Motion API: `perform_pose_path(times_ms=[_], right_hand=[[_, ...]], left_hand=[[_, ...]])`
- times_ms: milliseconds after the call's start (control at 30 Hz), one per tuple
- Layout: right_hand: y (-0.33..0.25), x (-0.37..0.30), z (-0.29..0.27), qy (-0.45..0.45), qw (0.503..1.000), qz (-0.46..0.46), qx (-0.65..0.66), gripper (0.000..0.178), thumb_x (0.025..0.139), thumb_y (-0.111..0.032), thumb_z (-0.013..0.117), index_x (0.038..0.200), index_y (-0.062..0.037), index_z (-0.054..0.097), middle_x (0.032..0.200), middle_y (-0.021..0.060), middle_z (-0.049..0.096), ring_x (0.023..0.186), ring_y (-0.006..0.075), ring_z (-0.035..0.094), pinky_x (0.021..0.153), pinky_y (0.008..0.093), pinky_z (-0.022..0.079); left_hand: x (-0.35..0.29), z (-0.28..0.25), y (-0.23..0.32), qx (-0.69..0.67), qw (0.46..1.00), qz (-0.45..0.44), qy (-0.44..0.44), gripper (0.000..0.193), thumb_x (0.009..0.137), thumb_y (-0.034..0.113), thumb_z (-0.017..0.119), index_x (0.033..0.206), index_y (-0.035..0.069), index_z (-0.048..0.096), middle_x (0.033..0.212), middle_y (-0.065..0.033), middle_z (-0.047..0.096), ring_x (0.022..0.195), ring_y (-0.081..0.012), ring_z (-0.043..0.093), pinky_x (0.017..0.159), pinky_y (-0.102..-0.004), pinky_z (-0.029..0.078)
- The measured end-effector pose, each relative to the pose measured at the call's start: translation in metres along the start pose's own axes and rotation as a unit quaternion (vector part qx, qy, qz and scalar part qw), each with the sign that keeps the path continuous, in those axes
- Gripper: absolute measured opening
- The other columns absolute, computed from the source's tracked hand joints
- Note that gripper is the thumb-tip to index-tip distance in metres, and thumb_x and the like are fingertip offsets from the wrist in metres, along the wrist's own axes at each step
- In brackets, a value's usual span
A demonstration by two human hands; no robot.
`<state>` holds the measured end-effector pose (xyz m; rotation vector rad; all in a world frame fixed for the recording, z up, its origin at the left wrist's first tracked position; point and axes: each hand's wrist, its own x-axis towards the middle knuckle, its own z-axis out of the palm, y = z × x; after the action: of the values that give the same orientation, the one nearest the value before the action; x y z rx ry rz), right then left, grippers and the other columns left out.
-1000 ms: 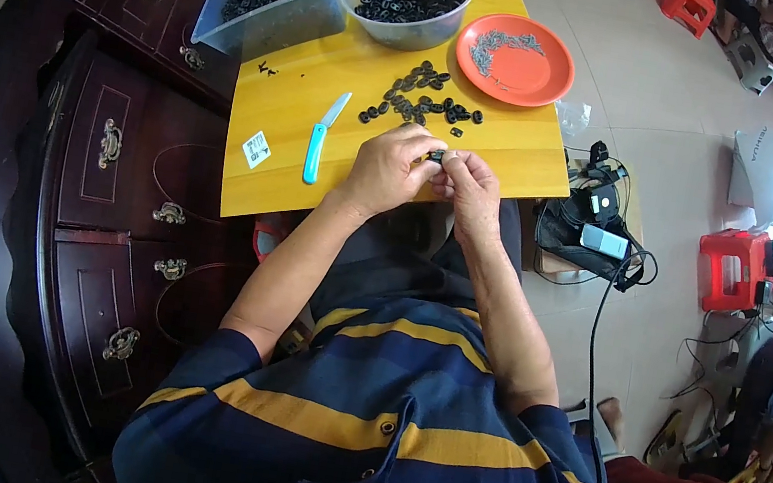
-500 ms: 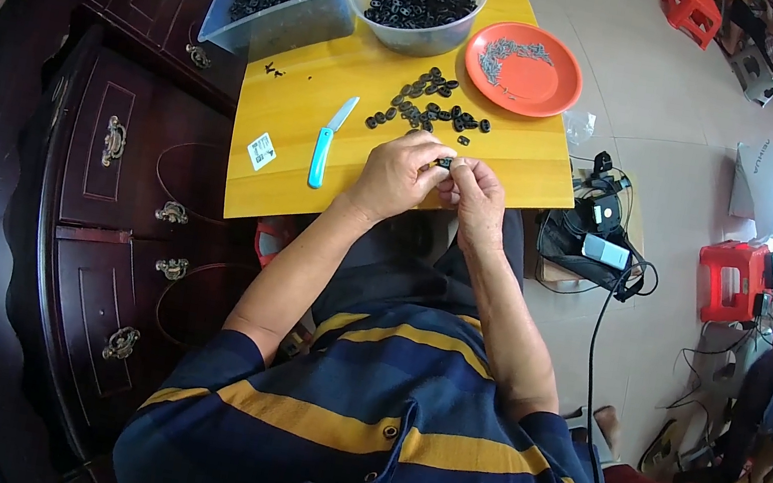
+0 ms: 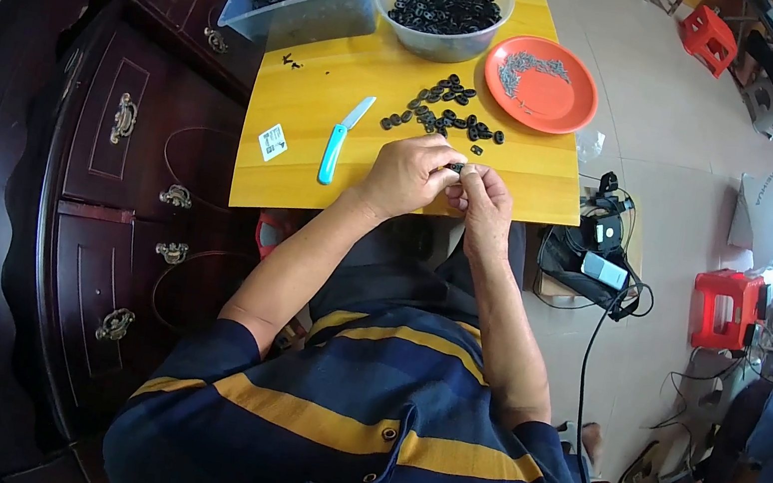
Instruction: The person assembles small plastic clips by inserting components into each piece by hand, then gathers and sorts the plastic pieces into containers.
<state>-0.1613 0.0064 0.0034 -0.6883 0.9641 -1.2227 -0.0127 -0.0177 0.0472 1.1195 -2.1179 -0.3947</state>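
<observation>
Between the fingertips of my two hands is a small black oval part [image 3: 455,166], held near the front edge of the yellow table. My left hand [image 3: 407,176] pinches it from the left, and my right hand [image 3: 482,201] closes on its right end. Fingers cover most of the part. Just beyond them lies a loose group of similar black parts [image 3: 441,119] on the tabletop. A folding knife [image 3: 333,152] with a turquoise handle rests open to the left of my left hand. Small grey metal pieces [image 3: 535,68] lie in an orange plate [image 3: 553,116] at the far right.
A round translucent bowl [image 3: 438,45] and a blue-tinted bin [image 3: 305,21], both full of black parts, stand at the back of the table [image 3: 204,182]. A white label [image 3: 272,141] lies left. Dark drawers [image 3: 113,117] flank the left; a bag with cables [image 3: 598,245] sits right.
The whole view has shifted slightly, so the table appears a little lower and to the right. My hands keep hold of the same small black part, with little change in grip.
</observation>
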Motion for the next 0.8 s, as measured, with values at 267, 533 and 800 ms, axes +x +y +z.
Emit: perform_pose_path(times_ms=[267,533,800], right_hand=[[0.001,0.009,0.001,-0.021,1.000,-0.020,0.001,0.018,0.099,-0.021,0.058,0.095,-0.0041,0.063,0.078,-0.0034,0.059,0.068,0.0043,0.051,0.062,0.0201,0.042],[-0.008,0.015,-0.030,0.022,0.937,-0.153,-0.313,0.014,0.094,-0.014,0.064,0.096,-0.0008,0.067,0.079,0.0053,0.066,0.068,0.0106,0.061,0.063,0.0273,0.050],[-0.022,0.035,-0.026,0.034,0.763,-0.300,-0.572,0.011,0.084,-0.015,0.069,0.092,-0.0073,0.066,0.081,0.0119,0.062,0.073,0.0309,0.064,0.065,0.0417,0.051]], left_hand=[[0.004,-0.012,0.005,-0.070,0.993,-0.088,-0.034,0.017,0.082,0.006,0.070,0.098,0.002,0.070,0.081,-0.0091,0.065,0.071,-0.0189,0.064,0.064,-0.0312,0.051],[-0.002,-0.025,-0.012,-0.098,0.963,-0.132,-0.213,0.012,0.083,0.010,0.064,0.091,0.005,0.071,0.081,-0.0146,0.070,0.074,-0.0222,0.069,0.068,-0.0329,0.052],[0.050,-0.127,-0.086,0.085,0.987,-0.137,-0.019,0.018,0.085,0.010,0.061,0.099,0.004,0.070,0.085,-0.0131,0.070,0.079,-0.0264,0.069,0.073,-0.0377,0.054]])
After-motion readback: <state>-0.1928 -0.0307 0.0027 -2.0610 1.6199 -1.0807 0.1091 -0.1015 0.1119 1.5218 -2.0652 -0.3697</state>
